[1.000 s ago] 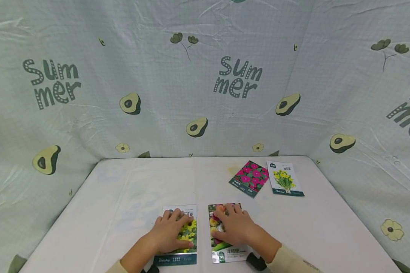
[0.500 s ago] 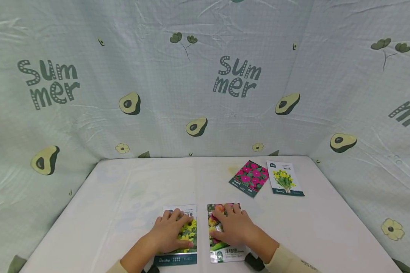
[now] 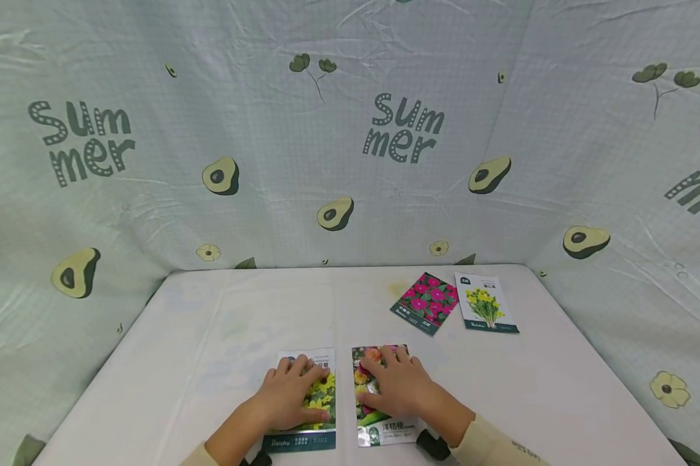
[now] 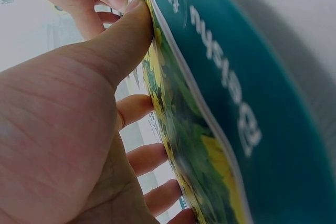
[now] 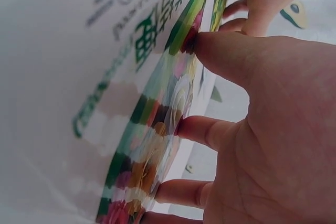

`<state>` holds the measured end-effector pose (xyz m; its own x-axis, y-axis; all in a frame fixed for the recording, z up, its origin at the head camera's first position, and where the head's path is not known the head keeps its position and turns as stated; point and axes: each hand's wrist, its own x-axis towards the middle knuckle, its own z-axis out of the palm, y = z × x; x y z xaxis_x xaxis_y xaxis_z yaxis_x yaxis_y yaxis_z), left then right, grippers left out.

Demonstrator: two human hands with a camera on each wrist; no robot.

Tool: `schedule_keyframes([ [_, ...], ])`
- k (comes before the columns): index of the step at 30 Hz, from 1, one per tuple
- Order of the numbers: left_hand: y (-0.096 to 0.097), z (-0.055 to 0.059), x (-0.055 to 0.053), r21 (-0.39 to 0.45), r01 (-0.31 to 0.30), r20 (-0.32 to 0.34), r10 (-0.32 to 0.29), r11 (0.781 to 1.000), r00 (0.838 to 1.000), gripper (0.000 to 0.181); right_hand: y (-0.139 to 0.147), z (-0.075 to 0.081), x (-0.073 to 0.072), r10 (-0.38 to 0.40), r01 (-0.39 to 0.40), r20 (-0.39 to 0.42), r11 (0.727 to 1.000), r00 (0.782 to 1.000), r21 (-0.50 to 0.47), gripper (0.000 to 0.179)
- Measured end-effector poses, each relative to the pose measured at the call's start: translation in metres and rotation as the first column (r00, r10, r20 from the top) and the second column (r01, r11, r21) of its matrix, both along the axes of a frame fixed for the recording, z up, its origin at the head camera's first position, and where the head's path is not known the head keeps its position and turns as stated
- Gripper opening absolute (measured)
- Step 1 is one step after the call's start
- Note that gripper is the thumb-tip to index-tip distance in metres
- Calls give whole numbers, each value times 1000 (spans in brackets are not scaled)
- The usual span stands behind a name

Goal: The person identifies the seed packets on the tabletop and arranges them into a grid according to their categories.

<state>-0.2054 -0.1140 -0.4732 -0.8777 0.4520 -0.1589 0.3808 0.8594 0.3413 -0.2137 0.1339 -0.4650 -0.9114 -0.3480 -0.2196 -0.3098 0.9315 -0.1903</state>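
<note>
In the head view, two flower seed packets lie side by side near the front of the table, a narrow gap between them. The left one, a yellow-flower packet point(image 3: 300, 443) with a teal bottom band, has my left hand point(image 3: 292, 395) resting on it, fingers spread. Multicoloured blooms cover the right one, a mixed-flower packet point(image 3: 385, 433) with a white lower panel. My right hand point(image 3: 399, 387) presses it with spread fingertips. Both wrist views show the thumb point(image 4: 128, 35) and fingers point(image 5: 205, 132) touching the packets' printed faces from above. Part of each picture is hidden under the hands.
Towards the back right of the white table point(image 3: 239, 310) lie a pink-flower packet point(image 3: 427, 301), turned at an angle, and a white packet with yellow flowers point(image 3: 485, 305), their near edges close together. A printed avocado curtain point(image 3: 268, 129) surrounds the table's back and sides.
My right hand and the mixed-flower packet have slid slightly left, narrowing the gap to the yellow-flower packet. My left hand stays in place.
</note>
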Motion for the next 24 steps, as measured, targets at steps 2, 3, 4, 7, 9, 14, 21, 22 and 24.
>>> schedule_keyframes([
  [2,0,0,0,4,-1,1,1,1000,1000,74,0,1,0,1,-1,1,1000,1000,1,69],
  [3,0,0,1,4,-3,1,3,1000,1000,74,0,0,0,1,-1,2,1000,1000,-2,69],
  [4,0,0,1,5,-2,1,2,1000,1000,74,0,0,-1,1,-1,2,1000,1000,-3,69],
  [7,1,1,2,7,-1,0,1,1000,1000,74,1,0,-1,3,-3,-1,1000,1000,-12,69],
  [9,1,1,2,8,-1,-1,1,1000,1000,74,2,-1,-2,5,-5,-6,1000,1000,-23,69],
  [14,1,3,2,12,8,-3,-8,1000,1000,73,4,-4,-2,10,-12,-38,999,999,-33,68],
  [21,1,3,2,7,1,2,-1,1000,1000,74,4,-6,-3,13,-14,-44,999,999,-36,68],
  [22,1,3,2,9,2,2,-2,1000,1000,73,4,-5,-3,13,-14,-44,999,999,-36,68],
  [24,1,3,2,11,3,2,-3,1000,1000,73,4,-5,-3,12,-14,-46,999,999,-40,68],
])
